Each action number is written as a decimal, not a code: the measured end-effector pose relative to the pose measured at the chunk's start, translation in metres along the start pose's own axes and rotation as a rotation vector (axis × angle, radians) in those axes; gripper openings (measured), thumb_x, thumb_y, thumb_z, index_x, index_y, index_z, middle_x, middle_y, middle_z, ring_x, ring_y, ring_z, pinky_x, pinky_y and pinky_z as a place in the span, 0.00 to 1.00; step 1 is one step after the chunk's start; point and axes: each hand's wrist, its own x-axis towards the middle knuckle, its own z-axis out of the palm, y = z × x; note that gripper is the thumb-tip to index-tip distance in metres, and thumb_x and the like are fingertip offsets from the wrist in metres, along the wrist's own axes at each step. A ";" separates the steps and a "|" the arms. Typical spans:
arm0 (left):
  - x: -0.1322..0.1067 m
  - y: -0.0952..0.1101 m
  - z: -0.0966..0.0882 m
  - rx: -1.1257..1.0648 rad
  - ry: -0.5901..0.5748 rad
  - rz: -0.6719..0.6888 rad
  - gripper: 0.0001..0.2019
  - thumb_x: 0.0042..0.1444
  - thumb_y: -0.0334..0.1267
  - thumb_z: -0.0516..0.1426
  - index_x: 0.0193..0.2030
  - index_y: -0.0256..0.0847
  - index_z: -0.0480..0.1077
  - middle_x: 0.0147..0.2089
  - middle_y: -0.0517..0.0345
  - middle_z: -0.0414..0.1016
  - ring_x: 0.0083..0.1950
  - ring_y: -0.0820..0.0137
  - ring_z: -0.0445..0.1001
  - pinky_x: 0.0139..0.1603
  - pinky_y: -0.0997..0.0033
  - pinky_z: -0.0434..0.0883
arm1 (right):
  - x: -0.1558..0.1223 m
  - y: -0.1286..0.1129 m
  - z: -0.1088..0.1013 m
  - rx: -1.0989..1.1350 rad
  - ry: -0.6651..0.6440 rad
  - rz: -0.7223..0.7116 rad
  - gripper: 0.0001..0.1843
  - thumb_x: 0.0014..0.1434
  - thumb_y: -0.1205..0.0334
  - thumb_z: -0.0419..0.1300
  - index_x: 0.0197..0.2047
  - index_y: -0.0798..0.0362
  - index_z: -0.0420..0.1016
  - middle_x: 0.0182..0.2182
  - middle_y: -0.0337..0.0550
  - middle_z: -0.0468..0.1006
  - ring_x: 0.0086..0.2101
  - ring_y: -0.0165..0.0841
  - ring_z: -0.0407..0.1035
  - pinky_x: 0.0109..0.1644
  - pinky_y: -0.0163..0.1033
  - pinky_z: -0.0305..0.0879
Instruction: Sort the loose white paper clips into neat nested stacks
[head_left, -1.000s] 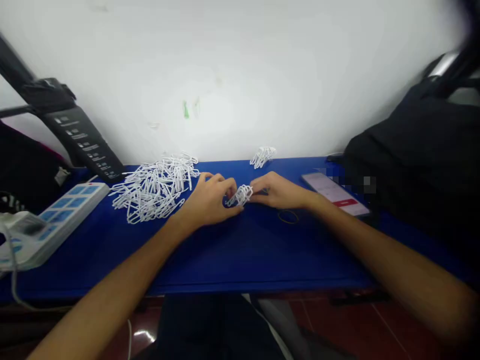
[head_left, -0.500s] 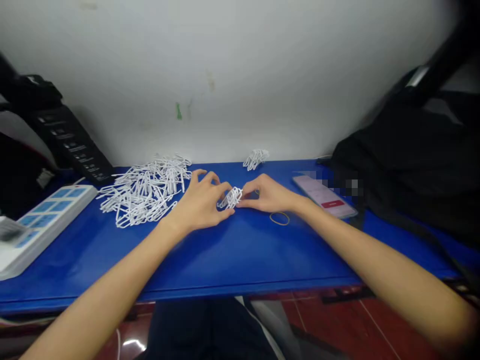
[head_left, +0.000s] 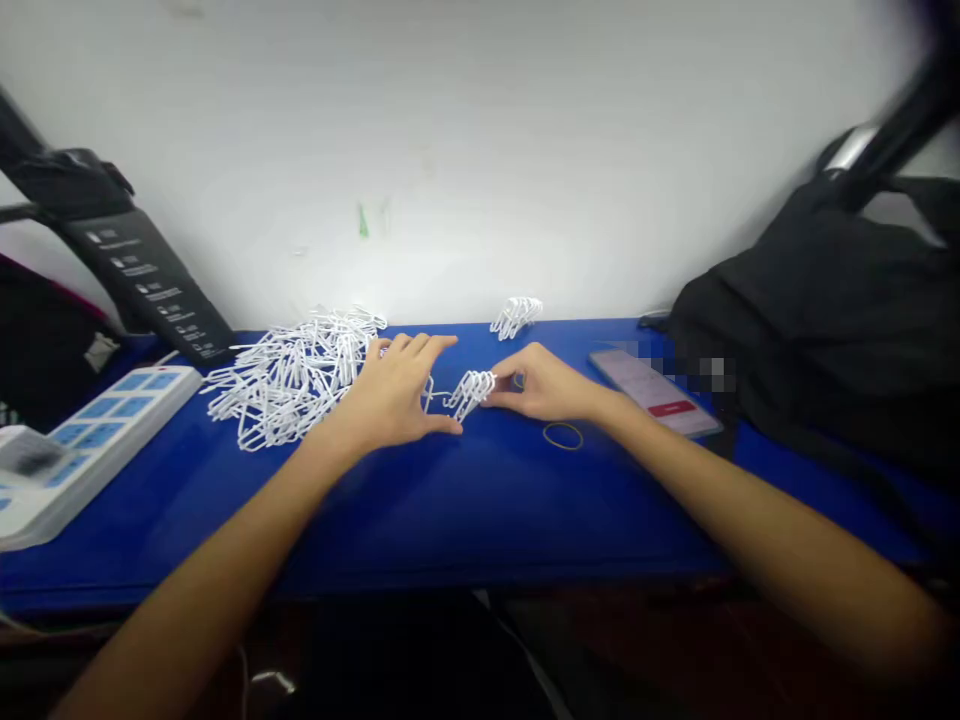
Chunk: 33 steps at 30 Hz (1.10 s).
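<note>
My right hand point(head_left: 544, 385) pinches the right end of a small row of white bent-wire hooks point(head_left: 469, 392), nested side by side just above the blue table. To their left is my left hand point(head_left: 401, 395), open, thumb and fingers spread apart. Between its thumb and fingers part of another white hook point(head_left: 430, 394) shows; whether it touches the hand I cannot tell. Behind the left hand lies a loose heap of the same white hooks point(head_left: 281, 385). Another neat bundle of hooks point(head_left: 517, 316) rests against the wall. A thin rubber band point(head_left: 563, 436) lies below my right wrist.
A phone point(head_left: 652, 392) lies to the right of my right forearm. A white power strip point(head_left: 97, 440) sits at the left of the blue table point(head_left: 450, 520). Black bags point(head_left: 810, 300) crowd the right side. A pale wall point(head_left: 465, 180) closes off the back.
My left hand has opened wider and drawn slightly left, away from the row of hooks. My right hand keeps its pinch, and the row shows more fully now.
</note>
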 end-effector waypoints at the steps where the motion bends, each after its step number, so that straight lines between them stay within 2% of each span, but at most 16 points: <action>1: 0.000 -0.007 -0.001 -0.034 -0.037 -0.045 0.48 0.46 0.56 0.74 0.70 0.42 0.64 0.66 0.41 0.74 0.64 0.45 0.73 0.66 0.45 0.65 | 0.000 0.001 -0.001 -0.009 0.003 0.007 0.12 0.64 0.57 0.66 0.33 0.57 0.85 0.26 0.39 0.81 0.27 0.31 0.69 0.33 0.36 0.60; 3: -0.001 -0.023 -0.003 -0.145 -0.124 -0.130 0.42 0.47 0.55 0.74 0.65 0.40 0.68 0.58 0.44 0.80 0.54 0.51 0.80 0.54 0.55 0.73 | -0.001 0.003 -0.002 -0.019 0.012 0.035 0.13 0.64 0.57 0.67 0.33 0.57 0.84 0.25 0.39 0.81 0.27 0.31 0.68 0.33 0.36 0.60; 6: -0.001 -0.042 -0.005 -0.306 -0.211 -0.223 0.29 0.49 0.51 0.73 0.53 0.39 0.75 0.42 0.52 0.83 0.40 0.60 0.81 0.42 0.63 0.75 | -0.002 0.006 -0.005 -0.027 0.039 0.076 0.13 0.62 0.56 0.67 0.32 0.57 0.83 0.25 0.40 0.81 0.28 0.32 0.69 0.34 0.36 0.60; 9: 0.000 -0.046 -0.005 -0.399 -0.213 -0.215 0.24 0.45 0.49 0.74 0.45 0.39 0.79 0.38 0.54 0.84 0.39 0.62 0.81 0.41 0.65 0.75 | -0.003 0.008 -0.005 -0.032 0.047 0.084 0.13 0.62 0.56 0.67 0.32 0.57 0.83 0.26 0.41 0.82 0.28 0.32 0.70 0.34 0.36 0.61; 12: 0.002 -0.038 -0.002 -0.427 -0.223 -0.191 0.21 0.44 0.50 0.74 0.41 0.39 0.81 0.35 0.54 0.83 0.38 0.62 0.80 0.38 0.66 0.74 | -0.002 0.009 -0.004 -0.044 0.051 0.064 0.13 0.62 0.55 0.67 0.31 0.57 0.83 0.27 0.42 0.83 0.28 0.33 0.70 0.34 0.37 0.62; 15: 0.003 -0.027 0.005 -0.428 -0.186 -0.173 0.20 0.46 0.50 0.74 0.42 0.39 0.83 0.35 0.54 0.83 0.37 0.62 0.79 0.37 0.66 0.73 | -0.001 0.007 -0.001 -0.045 0.051 0.022 0.13 0.63 0.56 0.67 0.32 0.57 0.83 0.27 0.41 0.83 0.28 0.33 0.71 0.34 0.36 0.61; 18: 0.004 -0.020 0.014 -0.438 -0.110 -0.117 0.21 0.48 0.48 0.74 0.47 0.40 0.83 0.41 0.53 0.82 0.38 0.64 0.79 0.40 0.66 0.74 | -0.001 0.005 0.002 -0.042 0.049 -0.010 0.13 0.64 0.56 0.66 0.34 0.57 0.83 0.26 0.40 0.81 0.28 0.32 0.69 0.34 0.35 0.60; 22: 0.004 -0.013 0.021 -0.452 -0.096 -0.052 0.18 0.55 0.47 0.71 0.49 0.41 0.83 0.45 0.51 0.80 0.39 0.66 0.77 0.41 0.67 0.74 | -0.001 0.004 0.003 -0.061 0.050 -0.026 0.12 0.64 0.58 0.66 0.33 0.57 0.82 0.27 0.41 0.81 0.28 0.32 0.69 0.34 0.35 0.59; 28: 0.004 -0.003 0.024 -0.442 -0.052 -0.069 0.16 0.57 0.45 0.69 0.48 0.39 0.81 0.46 0.51 0.81 0.43 0.62 0.79 0.46 0.63 0.76 | -0.002 0.002 0.003 -0.048 0.062 -0.030 0.12 0.64 0.58 0.66 0.32 0.57 0.81 0.27 0.42 0.82 0.28 0.32 0.69 0.34 0.36 0.60; 33: 0.005 -0.001 0.025 -0.533 -0.060 -0.101 0.14 0.57 0.45 0.68 0.47 0.39 0.79 0.46 0.53 0.84 0.45 0.61 0.82 0.48 0.63 0.78 | -0.002 0.001 0.002 -0.044 0.053 -0.030 0.12 0.64 0.58 0.66 0.33 0.57 0.81 0.28 0.43 0.83 0.28 0.32 0.70 0.34 0.36 0.61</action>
